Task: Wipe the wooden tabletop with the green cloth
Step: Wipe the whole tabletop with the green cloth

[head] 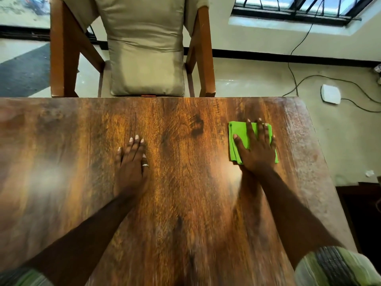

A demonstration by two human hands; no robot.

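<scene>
My right hand point(255, 149) lies flat and open on the cloth point(240, 141), at 2 o'clock on the tabletop point(175, 182); the left hand point(132, 164) rests open, empty. A long stroke may unfold the cloth.

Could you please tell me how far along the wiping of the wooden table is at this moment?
Wiping is in hand: the right hand lies flat on the folded green cloth, pressing it to the tabletop near its right side. The left hand rests bare on the wood. The middle looks glossy, perhaps already wiped, while the strip along the right edge looks dull and speckled and seems left to do.
</scene>
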